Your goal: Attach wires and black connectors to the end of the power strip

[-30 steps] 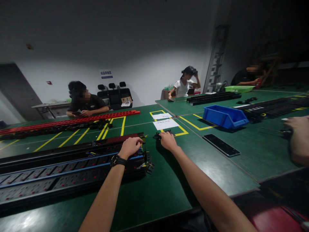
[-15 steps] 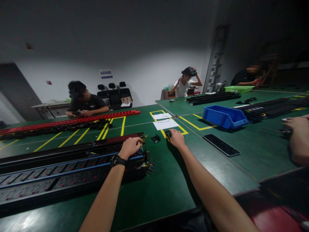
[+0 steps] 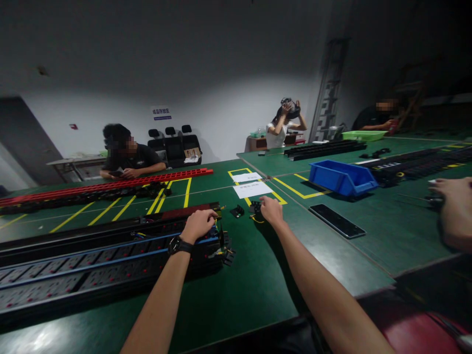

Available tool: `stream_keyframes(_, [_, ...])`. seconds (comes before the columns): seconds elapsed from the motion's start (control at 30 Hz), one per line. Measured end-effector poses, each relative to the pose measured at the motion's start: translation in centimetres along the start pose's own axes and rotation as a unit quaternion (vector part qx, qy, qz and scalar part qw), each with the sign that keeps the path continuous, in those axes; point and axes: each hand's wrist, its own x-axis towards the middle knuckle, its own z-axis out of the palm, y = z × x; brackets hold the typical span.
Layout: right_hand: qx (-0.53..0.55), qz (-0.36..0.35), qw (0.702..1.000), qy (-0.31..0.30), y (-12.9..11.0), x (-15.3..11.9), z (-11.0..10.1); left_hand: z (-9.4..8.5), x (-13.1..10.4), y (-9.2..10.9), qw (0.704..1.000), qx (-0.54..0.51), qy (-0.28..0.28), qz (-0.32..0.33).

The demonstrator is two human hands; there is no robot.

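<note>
My left hand (image 3: 199, 225), with a black watch on the wrist, rests on the right end of a long black assembly (image 3: 121, 255) with blue strips and red dots. Its fingers curl over the edge near thin wires; what they hold, if anything, is hidden. To the right, my right hand (image 3: 272, 210) has bent fingers at a small black part (image 3: 255, 207) lying on the green table. A short yellow wire (image 3: 257, 219) lies below that part. Between the hands sits another small black bracket (image 3: 237, 212).
A phone (image 3: 337, 221) and a blue bin (image 3: 342, 178) stand right of my right arm. White papers (image 3: 252, 190) lie beyond it. Another person's hand (image 3: 455, 206) is at the right edge. Red rails (image 3: 110, 188) run across the back left. Several people sit around.
My right hand has shifted slightly right, and the black part and yellow wire beside it now show more. Across the table, a person has brought both hands to their headgear.
</note>
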Motion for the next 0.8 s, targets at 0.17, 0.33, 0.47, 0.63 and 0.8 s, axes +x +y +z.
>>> stream_keyframes(0.17, [0.011,-0.044,0.999,0.011,1.0,0.2,1.2,0.0,0.0,0.1,1.000,-0.002,0.001,0.003])
stream_keyframes(0.33, [0.013,-0.062,0.998,-0.024,1.3,0.4,1.4,0.0,0.0,0.0,1.000,-0.002,0.002,0.007])
stream_keyframes(0.47, [0.028,-0.095,0.993,-0.056,0.7,0.3,1.4,0.1,0.0,-0.1,1.000,-0.002,0.004,0.009])
stream_keyframes(0.63, [0.036,-0.147,0.985,-0.082,-0.3,-0.2,1.1,0.2,0.0,-0.2,1.000,0.000,0.005,0.011])
stream_keyframes(0.8, [0.011,-0.124,0.992,-0.025,-0.4,-0.5,0.2,0.2,0.1,-0.2,1.000,0.002,0.004,0.010])
